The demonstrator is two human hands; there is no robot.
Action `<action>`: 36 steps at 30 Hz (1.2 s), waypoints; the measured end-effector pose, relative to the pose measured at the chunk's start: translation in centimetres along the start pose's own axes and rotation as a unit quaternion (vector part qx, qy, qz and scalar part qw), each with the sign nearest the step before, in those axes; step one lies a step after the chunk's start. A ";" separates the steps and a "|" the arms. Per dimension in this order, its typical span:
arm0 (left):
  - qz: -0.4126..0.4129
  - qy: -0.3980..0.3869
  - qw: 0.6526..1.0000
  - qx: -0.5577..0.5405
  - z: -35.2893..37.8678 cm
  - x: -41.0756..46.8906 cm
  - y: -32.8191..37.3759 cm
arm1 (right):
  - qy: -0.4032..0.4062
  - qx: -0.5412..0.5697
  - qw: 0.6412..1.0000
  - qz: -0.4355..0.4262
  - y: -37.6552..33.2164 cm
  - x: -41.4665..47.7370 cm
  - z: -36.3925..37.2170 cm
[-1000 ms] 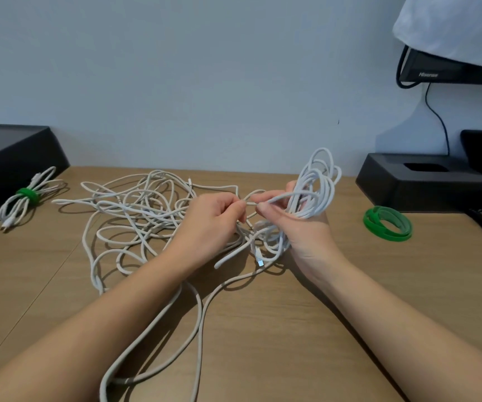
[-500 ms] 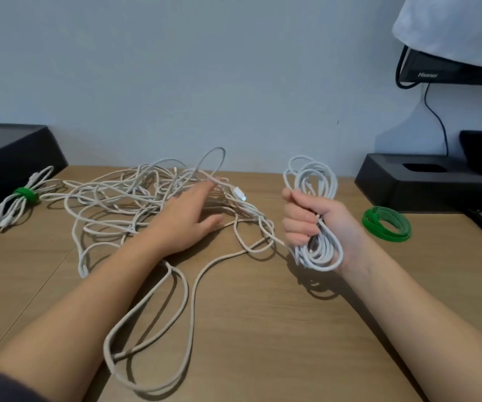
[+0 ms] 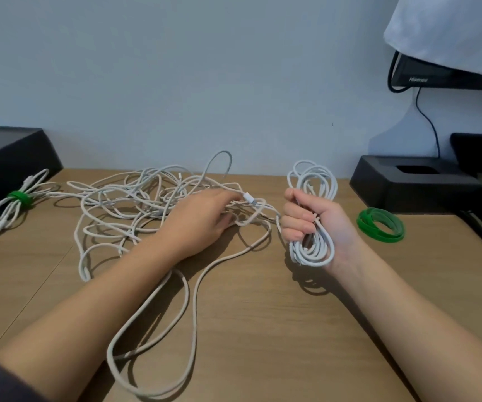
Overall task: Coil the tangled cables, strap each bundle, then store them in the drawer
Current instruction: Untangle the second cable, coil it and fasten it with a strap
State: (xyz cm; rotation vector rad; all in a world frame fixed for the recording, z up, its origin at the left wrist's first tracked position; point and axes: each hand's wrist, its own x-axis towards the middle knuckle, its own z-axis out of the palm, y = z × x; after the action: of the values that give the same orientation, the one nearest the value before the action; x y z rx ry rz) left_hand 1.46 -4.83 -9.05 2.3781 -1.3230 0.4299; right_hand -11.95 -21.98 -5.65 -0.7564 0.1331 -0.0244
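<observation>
A tangle of white cables (image 3: 124, 204) sprawls across the wooden desk (image 3: 263, 314), with long loops trailing toward me. My left hand (image 3: 202, 219) lies palm-down on the tangle's right side, its fingers stretched to a white plug (image 3: 248, 197). My right hand (image 3: 312, 224) grips a coiled white cable bundle (image 3: 315, 178) held upright; one strand runs from it back into the tangle. A finished bundle (image 3: 5, 210) with a green strap lies at the far left. Loose green straps (image 3: 380, 224) sit in a ring right of my right hand. No drawer is in view.
A black box (image 3: 8, 158) stands at the left edge. A black stand (image 3: 416, 184) and a dark cord occupy the back right, under a monitor (image 3: 437, 76) draped with white cloth. The wall runs along the desk's far edge.
My hands have parted. The right hand turned the coil upright and moved right. The left hand let go of the strand and reached over the tangle to the plug.
</observation>
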 end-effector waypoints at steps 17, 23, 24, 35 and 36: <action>-0.008 -0.039 0.998 0.040 0.1 7.5 -0.2 | 0.197 -0.118 0.973 0.011 -1.0 0.4 -1.2; 0.009 -0.021 0.999 0.046 -0.2 7.1 -0.7 | 0.136 -0.214 0.966 0.044 -0.7 0.3 -1.2; 0.006 -0.027 0.998 0.050 -0.4 7.0 -1.1 | 0.127 -0.216 0.967 0.035 -0.7 0.2 -1.2; -0.123 -0.112 0.985 0.052 0.4 5.4 -4.8 | -0.055 -0.089 0.993 -0.048 -0.9 -0.3 -1.6; -0.138 -0.108 0.983 0.050 0.2 5.1 -4.5 | -0.033 -0.097 0.993 -0.055 -0.8 -0.4 -1.4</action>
State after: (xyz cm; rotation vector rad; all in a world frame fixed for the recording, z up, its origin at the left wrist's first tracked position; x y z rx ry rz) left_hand 7.92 -6.59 -7.78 2.7055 -1.0541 0.1643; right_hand -12.49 -23.52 -6.03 -0.9576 0.0315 -0.0923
